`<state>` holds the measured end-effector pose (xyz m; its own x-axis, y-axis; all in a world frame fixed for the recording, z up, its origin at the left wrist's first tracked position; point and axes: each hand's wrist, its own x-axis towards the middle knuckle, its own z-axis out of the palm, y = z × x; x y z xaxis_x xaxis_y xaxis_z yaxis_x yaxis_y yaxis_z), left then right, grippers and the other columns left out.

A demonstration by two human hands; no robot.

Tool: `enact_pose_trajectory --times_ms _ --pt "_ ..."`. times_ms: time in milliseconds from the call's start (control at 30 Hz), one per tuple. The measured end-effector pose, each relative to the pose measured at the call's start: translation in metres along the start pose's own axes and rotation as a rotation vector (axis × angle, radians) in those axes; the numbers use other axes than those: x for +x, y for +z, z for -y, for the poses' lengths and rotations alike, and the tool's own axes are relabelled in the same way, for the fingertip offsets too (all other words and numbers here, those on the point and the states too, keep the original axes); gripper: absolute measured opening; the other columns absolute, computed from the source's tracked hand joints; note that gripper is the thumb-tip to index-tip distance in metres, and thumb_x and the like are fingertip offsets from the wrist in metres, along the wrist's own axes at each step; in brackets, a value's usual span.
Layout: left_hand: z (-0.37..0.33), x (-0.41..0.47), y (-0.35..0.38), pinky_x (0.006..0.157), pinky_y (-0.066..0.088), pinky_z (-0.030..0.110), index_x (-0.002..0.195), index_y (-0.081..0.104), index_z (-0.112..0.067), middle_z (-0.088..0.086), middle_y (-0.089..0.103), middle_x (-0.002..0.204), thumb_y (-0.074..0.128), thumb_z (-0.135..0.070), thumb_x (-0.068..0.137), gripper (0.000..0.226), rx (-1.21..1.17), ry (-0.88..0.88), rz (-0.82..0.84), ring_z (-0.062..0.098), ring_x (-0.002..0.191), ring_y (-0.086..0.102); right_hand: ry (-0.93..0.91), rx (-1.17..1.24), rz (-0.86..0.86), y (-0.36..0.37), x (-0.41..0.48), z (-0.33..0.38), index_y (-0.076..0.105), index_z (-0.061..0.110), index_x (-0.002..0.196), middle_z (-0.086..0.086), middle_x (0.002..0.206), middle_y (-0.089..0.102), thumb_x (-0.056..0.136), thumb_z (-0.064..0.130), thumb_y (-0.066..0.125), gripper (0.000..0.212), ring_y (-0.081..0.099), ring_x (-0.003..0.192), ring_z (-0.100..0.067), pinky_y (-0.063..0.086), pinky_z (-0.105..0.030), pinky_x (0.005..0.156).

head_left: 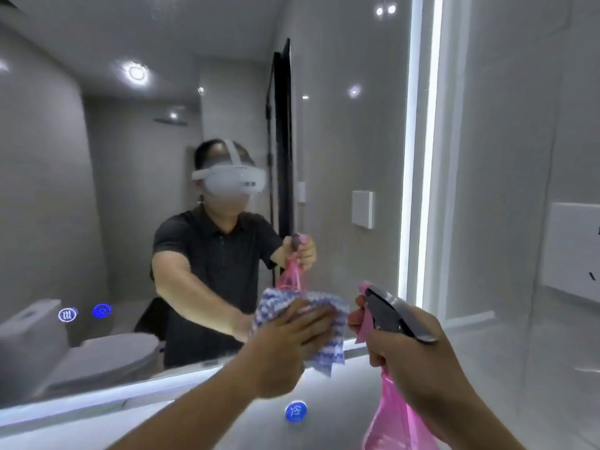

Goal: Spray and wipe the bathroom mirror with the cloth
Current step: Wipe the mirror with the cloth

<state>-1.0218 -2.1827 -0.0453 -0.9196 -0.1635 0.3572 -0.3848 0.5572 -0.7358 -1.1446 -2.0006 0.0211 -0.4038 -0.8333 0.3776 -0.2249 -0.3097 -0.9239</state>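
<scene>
The large bathroom mirror (pixel 136 196) fills the left and centre, edged by a lit strip. My left hand (pixel 285 339) presses a blue-and-white patterned cloth (pixel 334 339) flat against the mirror's lower right corner. My right hand (pixel 418 362) grips a pink spray bottle (pixel 396 417) with a grey trigger head (pixel 389 311), held just right of the cloth, nozzle towards the glass. The mirror reflects a person with a headset and both hands.
A lit strip (pixel 422 151) runs down the mirror's right edge and another along its bottom. Two glowing touch icons (pixel 84 312) sit low left on the glass. A blue round cap (pixel 296 411) lies below. A white wall panel (pixel 571 251) is at right.
</scene>
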Motion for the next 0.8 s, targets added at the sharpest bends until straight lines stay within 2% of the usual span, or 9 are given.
enact_pose_trajectory --times_ms 100,167,267,400,467,533,633,700,800 --pt "-0.014 -0.024 0.002 0.115 -0.004 0.038 0.123 0.061 -0.033 -0.012 0.051 0.139 0.066 -0.036 0.054 0.069 0.047 0.12 0.14 0.008 0.132 0.043 0.045 -0.031 -0.001 -0.01 0.003 -0.011 0.062 0.001 0.069 -0.031 0.078 0.063 0.065 -0.014 0.054 0.018 0.044 0.042 -0.009 0.034 -0.015 0.036" --pt "0.022 -0.006 -0.021 0.114 -0.006 0.036 0.131 0.054 -0.032 -0.009 0.048 0.142 0.062 -0.039 0.067 0.065 0.092 0.026 0.0 0.011 0.136 0.036 0.048 -0.053 0.011 -0.013 0.004 -0.015 0.063 0.006 0.064 -0.031 0.077 0.063 0.069 -0.013 0.054 0.021 0.045 0.041 -0.007 0.035 -0.015 0.037" --pt "0.101 0.05 -0.071 0.115 -0.007 0.041 0.146 0.03 -0.023 0.005 0.027 0.155 0.031 -0.034 0.09 0.057 0.076 -0.322 -0.302 0.023 0.144 0.012 0.025 -0.053 0.012 -0.018 0.007 -0.012 0.058 0.002 0.069 -0.029 0.075 0.061 0.067 -0.003 0.054 0.007 0.046 0.044 -0.005 0.035 -0.015 0.038" --pt "0.138 0.101 -0.096 0.115 -0.008 0.044 0.149 0.022 -0.022 0.006 0.013 0.159 0.025 -0.028 0.092 0.057 0.006 -0.609 -0.416 0.023 0.147 0.005 -0.015 -0.051 -0.011 -0.021 0.015 -0.01 0.052 0.002 0.074 -0.029 0.079 0.06 0.071 -0.007 0.052 0.009 0.051 0.06 -0.016 0.038 -0.014 0.04" --pt "0.103 0.108 -0.074 0.115 -0.011 0.043 0.149 0.02 -0.023 0.004 0.011 0.159 0.025 -0.032 0.093 0.057 0.005 -0.454 -0.372 0.023 0.147 0.001 -0.012 -0.039 -0.009 -0.02 0.017 -0.007 0.053 0.004 0.073 -0.028 0.077 0.06 0.067 -0.005 0.053 0.011 0.052 0.061 -0.016 0.039 -0.017 0.043" --pt "0.046 0.086 -0.033 0.116 -0.015 0.04 0.147 0.018 -0.027 -0.001 0.009 0.157 0.04 -0.034 0.088 0.062 -0.023 -0.146 -0.244 0.018 0.146 -0.006 -0.017 -0.017 -0.009 -0.023 0.019 -0.007 0.06 0.012 0.074 -0.022 0.074 0.061 0.059 0.002 0.055 0.019 0.052 0.056 -0.012 0.039 -0.018 0.043" --pt "-0.022 0.021 0.003 0.116 0.015 0.039 0.125 0.059 -0.033 -0.009 0.049 0.141 0.066 -0.036 0.06 0.065 0.03 0.211 0.059 0.011 0.137 0.036 -0.016 -0.009 -0.026 -0.032 0.02 -0.005 0.068 0.025 0.065 -0.018 0.075 0.064 0.06 0.0 0.055 0.029 0.056 0.06 -0.014 0.042 -0.024 0.049" --pt "-0.014 0.007 0.005 0.113 0.028 0.043 0.118 0.065 -0.031 -0.01 0.055 0.136 0.067 -0.032 0.058 0.06 0.009 0.257 0.105 0.011 0.131 0.045 -0.002 -0.05 -0.033 -0.041 0.022 -0.004 0.068 0.021 0.067 -0.02 0.076 0.066 0.059 0.001 0.054 0.025 0.055 0.064 -0.019 0.04 -0.026 0.051" --pt "0.053 0.043 -0.029 0.107 0.036 0.055 0.134 0.05 -0.019 0.001 0.043 0.145 0.055 -0.019 0.075 0.059 -0.089 0.025 -0.2 0.024 0.138 0.035 0.009 -0.098 -0.026 -0.055 0.028 -0.002 0.067 0.014 0.071 -0.02 0.082 0.07 0.068 -0.007 0.053 0.025 0.056 0.065 -0.019 0.04 -0.02 0.047"
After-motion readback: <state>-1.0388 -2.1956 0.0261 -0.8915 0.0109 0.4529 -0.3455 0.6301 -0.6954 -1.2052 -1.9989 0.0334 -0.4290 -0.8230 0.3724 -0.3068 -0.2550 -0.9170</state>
